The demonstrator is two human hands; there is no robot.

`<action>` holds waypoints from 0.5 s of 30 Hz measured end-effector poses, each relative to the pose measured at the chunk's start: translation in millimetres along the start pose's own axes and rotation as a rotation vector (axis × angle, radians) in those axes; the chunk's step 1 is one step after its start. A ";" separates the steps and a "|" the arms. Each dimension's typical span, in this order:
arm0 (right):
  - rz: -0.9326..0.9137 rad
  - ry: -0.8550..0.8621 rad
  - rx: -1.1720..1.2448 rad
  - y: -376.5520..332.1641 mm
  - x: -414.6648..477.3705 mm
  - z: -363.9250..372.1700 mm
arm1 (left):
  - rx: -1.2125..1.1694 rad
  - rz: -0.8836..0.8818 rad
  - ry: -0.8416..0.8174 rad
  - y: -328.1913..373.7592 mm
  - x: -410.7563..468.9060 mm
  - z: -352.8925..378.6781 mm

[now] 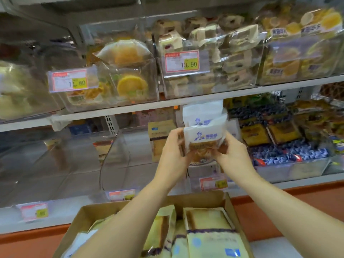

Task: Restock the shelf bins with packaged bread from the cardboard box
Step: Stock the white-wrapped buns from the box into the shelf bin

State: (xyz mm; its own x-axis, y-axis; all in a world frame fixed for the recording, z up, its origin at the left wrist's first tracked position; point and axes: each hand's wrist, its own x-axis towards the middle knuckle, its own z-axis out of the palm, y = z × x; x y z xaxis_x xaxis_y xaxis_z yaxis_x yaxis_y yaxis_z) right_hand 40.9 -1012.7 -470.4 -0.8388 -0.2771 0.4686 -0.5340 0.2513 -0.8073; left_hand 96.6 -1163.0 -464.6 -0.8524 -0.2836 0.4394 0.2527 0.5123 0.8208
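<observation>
The lower shelf level [297,180] carries a row of clear bins. The target is judged to be the clear bin [202,167] directly behind the hands, with a price label on its front. A wider clear bin [115,164] stands just to its left, holding few packets.

The cardboard box [204,199] sits below and nearer the person, still holding several bread packets [208,220] laid flat.

Two stacked bread packets [202,131] are held upright above the box and in front of the target bin. Their long axis is vertical: white printed header up, bread at the bottom. The header tops reach the edge of the upper shelf board [130,107].

The left hand [173,151] grips the left edge of the stack and the right hand [234,155] grips the right edge, fingers curled round the lower portion. Both hands are equally near the bin.

Required move, as judged: forward and down. The opening lies ahead of and below the stack.
</observation>
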 end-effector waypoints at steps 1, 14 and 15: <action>0.012 -0.001 -0.010 5.3 6.5 4.9 | 0.029 -0.010 -0.003 -4.8 5.8 0.7; 0.129 -0.102 -0.141 52.5 31.5 36.1 | 0.302 -0.221 -0.033 -70.5 48.4 11.0; 0.121 -0.078 -0.138 54.3 29.2 36.5 | 0.296 -0.218 -0.031 -71.4 47.1 10.9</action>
State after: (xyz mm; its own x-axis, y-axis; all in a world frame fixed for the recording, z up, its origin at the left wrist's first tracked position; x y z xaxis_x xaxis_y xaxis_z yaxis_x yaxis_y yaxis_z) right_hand -8.8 -1040.9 -513.6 -0.8896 -0.3074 0.3378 -0.4442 0.4102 -0.7965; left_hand 33.4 -1204.0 -506.4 -0.8863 -0.3892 0.2508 -0.0759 0.6564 0.7506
